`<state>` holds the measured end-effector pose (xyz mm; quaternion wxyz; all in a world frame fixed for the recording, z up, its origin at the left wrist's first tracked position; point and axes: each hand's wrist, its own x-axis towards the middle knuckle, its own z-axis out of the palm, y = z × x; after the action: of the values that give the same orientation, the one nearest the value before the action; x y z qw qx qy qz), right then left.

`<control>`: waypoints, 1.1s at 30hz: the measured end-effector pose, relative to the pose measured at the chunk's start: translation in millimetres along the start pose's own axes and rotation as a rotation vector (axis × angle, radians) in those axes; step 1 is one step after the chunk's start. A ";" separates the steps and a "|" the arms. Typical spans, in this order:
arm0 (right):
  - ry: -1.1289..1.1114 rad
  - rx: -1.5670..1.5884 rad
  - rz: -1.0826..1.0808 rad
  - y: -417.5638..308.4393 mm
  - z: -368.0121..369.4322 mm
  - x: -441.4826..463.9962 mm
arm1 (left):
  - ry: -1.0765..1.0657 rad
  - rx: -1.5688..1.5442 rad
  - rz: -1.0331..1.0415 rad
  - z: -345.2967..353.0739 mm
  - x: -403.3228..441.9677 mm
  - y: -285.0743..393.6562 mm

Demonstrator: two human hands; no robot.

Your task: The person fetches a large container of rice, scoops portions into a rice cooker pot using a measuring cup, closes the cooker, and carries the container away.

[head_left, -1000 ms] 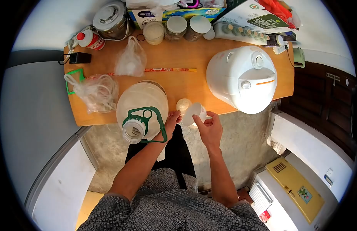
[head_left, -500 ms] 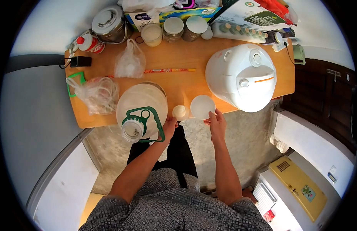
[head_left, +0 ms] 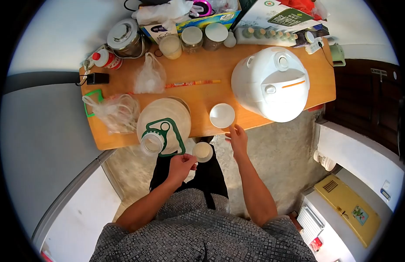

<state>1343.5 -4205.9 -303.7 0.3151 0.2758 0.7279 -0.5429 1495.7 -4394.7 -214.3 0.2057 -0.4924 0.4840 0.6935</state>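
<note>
My left hand (head_left: 181, 167) is closed at the side of a small round cup (head_left: 203, 152) with pale contents, held in front of the table edge. A white bowl (head_left: 222, 115) stands on the table. Just below its rim is my right hand (head_left: 237, 139), fingers apart and holding nothing. To the left stands a large translucent jug (head_left: 167, 114) with a green handle (head_left: 181, 139) and an uncapped mouth, behind my left hand.
On the wooden table (head_left: 198, 98) are a white rice cooker (head_left: 272, 85) at right and plastic bags (head_left: 150, 76) at left. Jars (head_left: 192, 38), a metal pot (head_left: 126, 39), a red-capped bottle (head_left: 107, 59) and boxes (head_left: 272, 17) line the back.
The white bowl has gone from my right hand to the table, and that hand has let go. My left hand has drawn the small cup back toward my body.
</note>
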 end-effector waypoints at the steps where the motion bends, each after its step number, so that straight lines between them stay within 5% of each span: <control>1: -0.036 0.038 -0.025 2.1 -6.0 -16.9 | -0.019 0.010 -0.005 -1.9 -8.3 2.7; 9: -0.557 0.110 -0.408 -49.8 -18.0 -166.3 | -0.206 -0.062 0.006 -18.5 -71.4 50.4; 11: -0.609 -0.222 -0.574 -78.2 -13.3 -192.9 | -0.241 -0.062 0.028 -23.7 -84.6 66.2; 21: -0.264 -0.459 -1.024 -122.2 28.7 -254.1 | -0.420 -0.037 0.144 -66.7 -140.2 124.0; 33: -0.076 -0.471 -1.098 -147.1 90.8 -266.8 | -0.446 -0.414 0.256 -102.0 -138.9 123.4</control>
<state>1421.8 -4347.3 -30.0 0.0670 -0.2373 0.8530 -0.4600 1510.8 -4512.4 -38.6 0.1133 -0.2949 0.3335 0.8882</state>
